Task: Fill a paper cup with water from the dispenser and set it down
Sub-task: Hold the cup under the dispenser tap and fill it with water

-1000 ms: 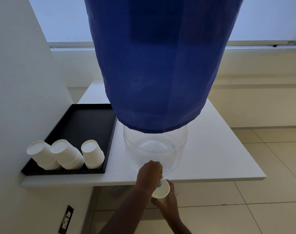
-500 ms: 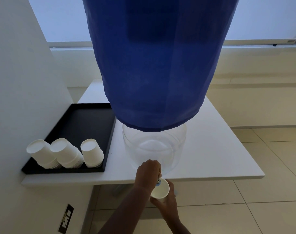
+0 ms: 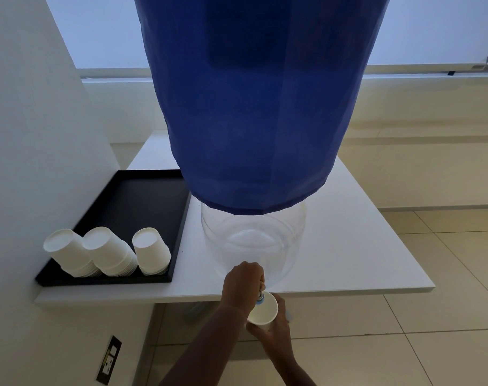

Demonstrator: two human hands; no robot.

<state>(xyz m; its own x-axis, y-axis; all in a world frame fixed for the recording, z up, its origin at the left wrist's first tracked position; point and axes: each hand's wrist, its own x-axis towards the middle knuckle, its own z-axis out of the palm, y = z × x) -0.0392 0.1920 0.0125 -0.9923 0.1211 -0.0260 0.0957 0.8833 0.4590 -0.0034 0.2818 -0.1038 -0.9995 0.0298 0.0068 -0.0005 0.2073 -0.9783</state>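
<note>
The water dispenser is a large bottle under a blue cloth cover [image 3: 254, 107] on a clear base [image 3: 254, 240], standing on the white table [image 3: 362, 246]. Its small tap [image 3: 261, 296] juts out over the table's front edge. My left hand [image 3: 243, 282] is closed on the tap. My right hand [image 3: 276, 332] holds a white paper cup [image 3: 263, 312] from below, mouth up, directly under the tap and off the table's edge. Whether there is water in the cup cannot be seen.
A black tray [image 3: 131, 199] lies on the table's left side against the white wall, with three stacks of upturned paper cups [image 3: 106, 252] at its front. A wall socket [image 3: 109, 360] is below. Tiled floor [image 3: 432, 344] lies to the right.
Almost nothing has moved. Both hands stay at the tap, with the cup held under it; the view shifts very slightly.
</note>
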